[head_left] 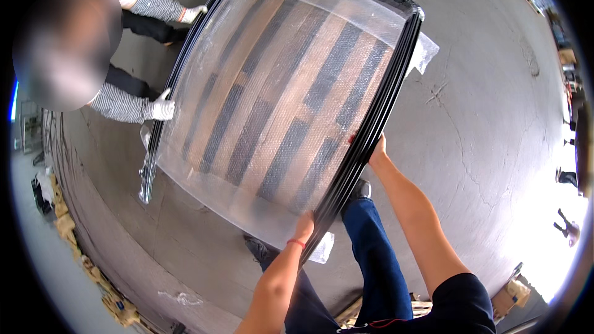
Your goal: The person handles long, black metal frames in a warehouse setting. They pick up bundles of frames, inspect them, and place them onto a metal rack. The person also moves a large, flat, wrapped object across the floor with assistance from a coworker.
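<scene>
A large stack of black-edged panels (291,96) spans the middle, covered in clear bubble wrap. Striped brown and dark grey bands show through the wrap. My left hand (303,227) is closed on the stack's near edge, toward its lower corner, with a red band on the wrist. Farther up the same edge, my right hand (378,149) grips from the outer side; the black layers hide part of its fingers. Across from me, a co-worker's white-gloved hands (163,108) hold the opposite edge, one near its middle and one farther up.
Grey concrete floor (476,105) with cracks surrounds the stack. Loose plastic wrap (424,54) sticks out at its right corner. My shoe (362,190) stands close beside the near edge. Brown cardboard pieces (93,269) line the left side, and wooden slats (421,309) show behind my legs.
</scene>
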Demonstrator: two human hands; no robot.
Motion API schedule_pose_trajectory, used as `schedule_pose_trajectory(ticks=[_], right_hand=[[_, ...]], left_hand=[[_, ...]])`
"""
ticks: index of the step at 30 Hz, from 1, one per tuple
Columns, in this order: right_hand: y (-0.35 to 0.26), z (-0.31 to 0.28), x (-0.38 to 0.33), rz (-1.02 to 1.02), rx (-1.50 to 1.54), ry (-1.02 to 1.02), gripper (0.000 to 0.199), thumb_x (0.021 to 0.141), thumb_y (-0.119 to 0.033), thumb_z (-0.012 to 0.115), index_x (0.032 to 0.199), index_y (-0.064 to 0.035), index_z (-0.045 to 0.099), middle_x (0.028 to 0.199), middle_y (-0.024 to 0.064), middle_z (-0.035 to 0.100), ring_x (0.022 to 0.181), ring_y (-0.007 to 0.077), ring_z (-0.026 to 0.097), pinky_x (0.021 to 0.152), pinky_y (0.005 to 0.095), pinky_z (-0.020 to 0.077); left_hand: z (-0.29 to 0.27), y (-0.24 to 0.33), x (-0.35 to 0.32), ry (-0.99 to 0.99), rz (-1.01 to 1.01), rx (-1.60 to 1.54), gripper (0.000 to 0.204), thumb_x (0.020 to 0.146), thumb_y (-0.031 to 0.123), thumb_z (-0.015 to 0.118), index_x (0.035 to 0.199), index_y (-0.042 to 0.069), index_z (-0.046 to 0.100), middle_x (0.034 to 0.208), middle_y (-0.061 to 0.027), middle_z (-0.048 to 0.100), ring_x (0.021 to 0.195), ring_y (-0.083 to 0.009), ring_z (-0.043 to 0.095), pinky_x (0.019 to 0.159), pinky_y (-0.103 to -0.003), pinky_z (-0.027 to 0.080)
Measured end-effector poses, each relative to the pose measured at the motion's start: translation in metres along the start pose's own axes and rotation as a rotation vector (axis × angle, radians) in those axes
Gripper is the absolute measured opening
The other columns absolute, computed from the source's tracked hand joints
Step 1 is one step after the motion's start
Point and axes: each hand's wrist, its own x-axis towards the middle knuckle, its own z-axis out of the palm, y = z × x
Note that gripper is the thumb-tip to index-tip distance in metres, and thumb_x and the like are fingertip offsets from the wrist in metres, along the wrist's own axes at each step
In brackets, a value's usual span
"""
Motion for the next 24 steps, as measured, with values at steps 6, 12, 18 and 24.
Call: schedule_pose_trajectory(ticks=[6, 12, 18, 24], right_hand=[[-0.015, -0.01, 0.038, -0.025, -0.008, -0.031, 0.053, 0.081, -0.039, 0.027, 0.085, 0.0057, 0.054, 0.074, 0.0215, 0.057, 0.071, 0.035, 0.058, 0.066, 0.0446, 0.049], [-0.006, -0.016, 0.081, 0.028, -0.086, -0.061, 0.061, 0.085, -0.044, 0.018, 0.084, 0.0051, 0.053, 0.071, 0.021, 0.058, 0.069, 0.0332, 0.059, 0.064, 0.0431, 0.0492], [0.014, -0.027, 0.121, 0.061, 0.005, -0.053, 0.058, 0.083, -0.047, 0.023, 0.086, 0.0031, 0.052, 0.071, 0.0192, 0.056, 0.066, 0.0346, 0.057, 0.061, 0.0482, 0.0463], [0.023, -0.046, 0.144, 0.134, -0.019, -0.063, 0.065, 0.083, -0.052, 0.019, 0.096, 0.0027, 0.051, 0.086, 0.0233, 0.056, 0.082, 0.0355, 0.056, 0.075, 0.0493, 0.0439]], left_hand=[[0.016, 0.002, 0.034, 0.043, 0.014, 0.009, 0.035, 0.089, 0.023, 0.025, 0.085, -0.002, 0.05, 0.09, -0.0286, 0.053, 0.088, -0.0434, 0.05, 0.072, -0.049, 0.039], [0.006, 0.009, 0.068, 0.09, -0.061, -0.084, 0.047, 0.091, 0.027, 0.022, 0.09, -0.008, 0.053, 0.092, -0.0312, 0.053, 0.087, -0.0457, 0.05, 0.073, -0.049, 0.039], [0.014, -0.018, 0.102, 0.136, -0.1, -0.044, 0.054, 0.09, 0.032, 0.022, 0.085, -0.011, 0.054, 0.086, -0.0334, 0.053, 0.085, -0.0464, 0.05, 0.073, -0.049, 0.039], [0.027, -0.052, 0.138, 0.129, -0.076, -0.013, 0.043, 0.088, 0.028, 0.026, 0.084, -0.007, 0.051, 0.085, -0.0299, 0.055, 0.083, -0.0462, 0.051, 0.073, -0.05, 0.041]])
